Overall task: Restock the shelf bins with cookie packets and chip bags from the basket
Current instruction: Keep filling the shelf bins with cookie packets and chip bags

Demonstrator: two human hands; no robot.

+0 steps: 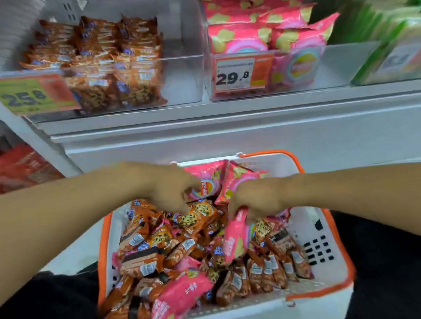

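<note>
Down at the basket [325,227], left hand [165,187] curls fingers onto a cookie packet [197,214]; right hand [255,198] seemingly pinches a pink chip bag [234,237]. Lift each clear, then match bins: cookie bin [182,79] left, chip bin [337,65] right

Head view looks forward and down, close over basket [323,225], bins [182,79] beyond.
</note>
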